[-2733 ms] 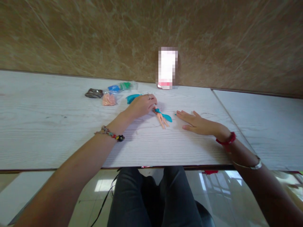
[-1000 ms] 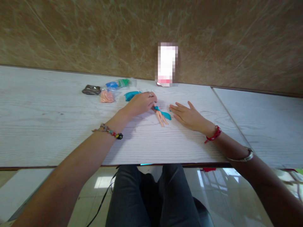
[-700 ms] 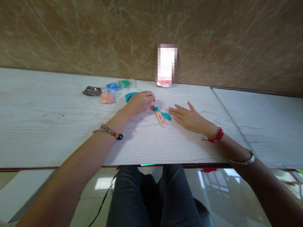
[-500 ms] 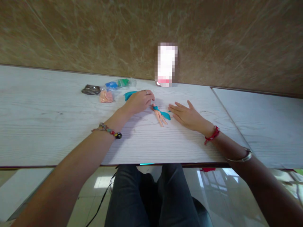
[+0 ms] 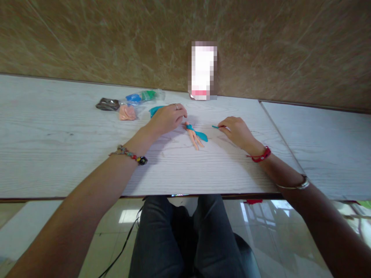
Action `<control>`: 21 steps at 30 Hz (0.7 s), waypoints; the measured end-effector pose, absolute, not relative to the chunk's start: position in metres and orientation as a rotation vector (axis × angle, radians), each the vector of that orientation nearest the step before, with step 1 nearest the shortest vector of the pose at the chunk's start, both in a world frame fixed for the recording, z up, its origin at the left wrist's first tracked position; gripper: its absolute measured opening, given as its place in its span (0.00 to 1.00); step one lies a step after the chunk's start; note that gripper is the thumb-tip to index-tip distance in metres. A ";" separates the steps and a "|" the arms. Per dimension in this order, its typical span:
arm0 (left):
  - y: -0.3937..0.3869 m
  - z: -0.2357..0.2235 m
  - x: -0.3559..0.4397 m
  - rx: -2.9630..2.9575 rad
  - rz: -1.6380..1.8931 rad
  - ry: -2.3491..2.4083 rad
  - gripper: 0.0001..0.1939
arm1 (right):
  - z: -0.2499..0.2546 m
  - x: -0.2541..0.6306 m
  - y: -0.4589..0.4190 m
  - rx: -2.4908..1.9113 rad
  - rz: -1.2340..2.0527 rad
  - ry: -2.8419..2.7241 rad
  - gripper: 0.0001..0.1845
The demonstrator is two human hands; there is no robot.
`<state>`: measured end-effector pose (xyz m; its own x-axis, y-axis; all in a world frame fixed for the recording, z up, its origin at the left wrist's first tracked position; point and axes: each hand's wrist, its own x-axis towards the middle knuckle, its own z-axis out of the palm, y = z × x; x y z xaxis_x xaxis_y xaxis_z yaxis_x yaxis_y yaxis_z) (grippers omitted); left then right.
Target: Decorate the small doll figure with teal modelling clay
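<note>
A small clay figure lies on the white wood-grain table, with peach legs, a teal top and a flat teal piece spreading to its right. Just above its upper end is my left hand, fingers bent and drawn together; their tips are partly hidden, and anything in them cannot be made out. Behind that hand a teal clay packet shows in part. To the right of the figure, my right hand pinches a thin teal clay strip between thumb and fingers, its end poking out leftward.
Clear bags of clay lie at the back left: dark brown, peach, blue and green. A blurred-out phone-like object leans on the brown wall. A seam crosses the table at right.
My right hand was spread flat beside a small teal bit; now its fingers are closed on the strip and raised slightly to the right. My left hand stays by the figure's upper end.
</note>
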<state>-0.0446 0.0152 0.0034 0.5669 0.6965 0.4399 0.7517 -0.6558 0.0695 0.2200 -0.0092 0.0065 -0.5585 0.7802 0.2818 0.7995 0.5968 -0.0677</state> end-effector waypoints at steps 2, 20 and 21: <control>0.015 0.003 -0.045 -2.663 -0.680 -1.233 0.16 | 0.007 0.222 -0.009 -1.334 -0.151 -2.523 0.14; 0.012 0.002 -0.048 -2.662 -0.652 -1.172 0.15 | -0.004 0.233 -0.027 -1.308 0.092 -2.495 0.18; 0.012 0.002 -0.048 -2.660 -0.649 -1.168 0.15 | -0.004 0.234 -0.024 -1.308 0.136 -2.444 0.18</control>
